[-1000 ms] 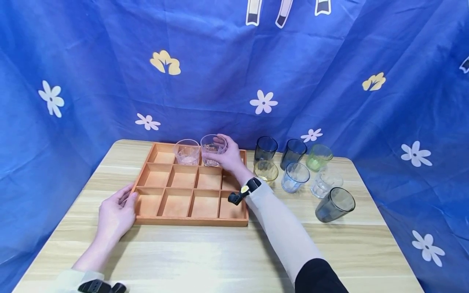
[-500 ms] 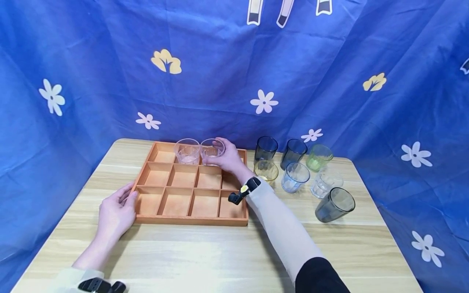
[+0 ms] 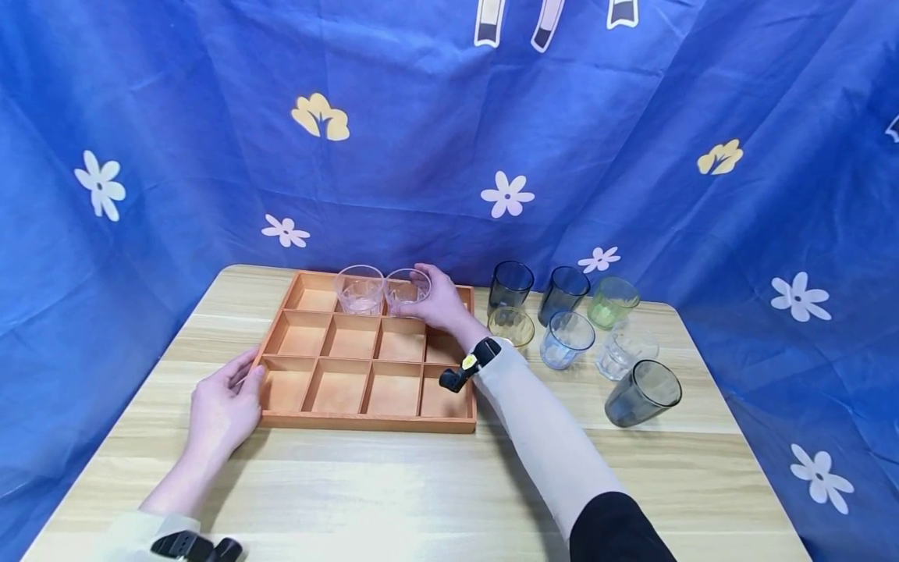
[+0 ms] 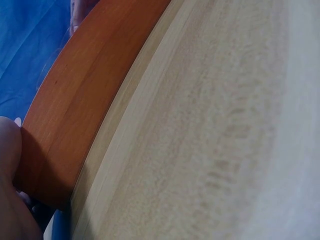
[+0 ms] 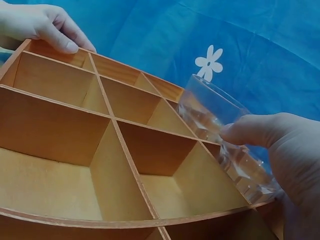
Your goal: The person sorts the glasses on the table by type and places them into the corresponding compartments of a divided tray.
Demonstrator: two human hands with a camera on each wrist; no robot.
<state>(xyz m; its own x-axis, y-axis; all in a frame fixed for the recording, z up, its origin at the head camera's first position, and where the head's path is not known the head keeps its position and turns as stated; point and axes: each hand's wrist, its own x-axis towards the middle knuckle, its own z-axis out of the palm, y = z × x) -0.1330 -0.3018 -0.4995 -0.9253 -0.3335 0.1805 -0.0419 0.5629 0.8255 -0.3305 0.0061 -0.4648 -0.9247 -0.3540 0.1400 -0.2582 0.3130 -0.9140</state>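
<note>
Clear ribbed plastic tumbler point(image 3: 406, 291): gripped round its wall by right hand point(image 3: 441, 300), fingers curled, seated in the far row of orange wooden compartment tray point(image 3: 365, 424), third cell from left. Second clear tumbler point(image 3: 359, 289): adjacent cell, rims almost touching. Left hand point(image 3: 222, 407): fingers relaxed, resting against the tray's near-left corner on pale wooden desk point(image 3: 421, 492). Handling advice: keep tumbler upright, release straight, brace tray, avoid nudging neighbour.
</note>
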